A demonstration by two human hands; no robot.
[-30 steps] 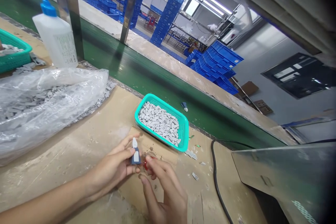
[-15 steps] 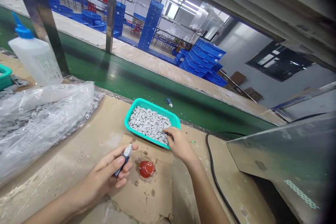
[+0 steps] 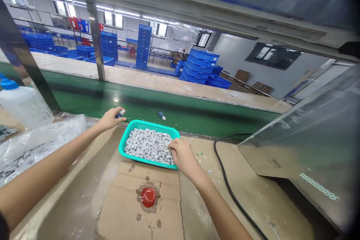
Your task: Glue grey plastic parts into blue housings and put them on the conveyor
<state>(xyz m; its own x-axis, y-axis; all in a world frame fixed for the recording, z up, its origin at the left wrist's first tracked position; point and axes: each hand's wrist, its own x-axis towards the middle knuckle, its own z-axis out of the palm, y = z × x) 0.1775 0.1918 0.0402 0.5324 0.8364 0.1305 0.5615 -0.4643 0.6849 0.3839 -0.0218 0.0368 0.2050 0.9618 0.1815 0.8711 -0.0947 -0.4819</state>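
Note:
My left hand (image 3: 111, 119) reaches over the near edge of the green belt, its fingers closed round a small dark-blue part with a pale tip (image 3: 120, 114). A similar blue part with a white end (image 3: 161, 115) lies on the belt, right of that hand. Small grey plastic pieces (image 3: 147, 144) fill a turquoise basket (image 3: 149, 163). Over the basket's right end, my right hand (image 3: 181, 153) has its fingertips pinched together among the pieces; what is between them is hidden. Nearer to me, a red cup-like dish (image 3: 148, 197) sits on wet-spotted cardboard (image 3: 126, 202).
The green conveyor belt (image 3: 191, 114) runs across behind the basket. At left are a plastic bag of grey pieces (image 3: 42, 142) and a blue-capped bottle (image 3: 25, 105). A black cable (image 3: 225, 172) and a metal panel (image 3: 303, 150) stand at right; a shelf beam hangs overhead.
My left hand has moved from beside the red dish forward to the belt, still with the blue part. My right hand stays at the basket. The view has tilted.

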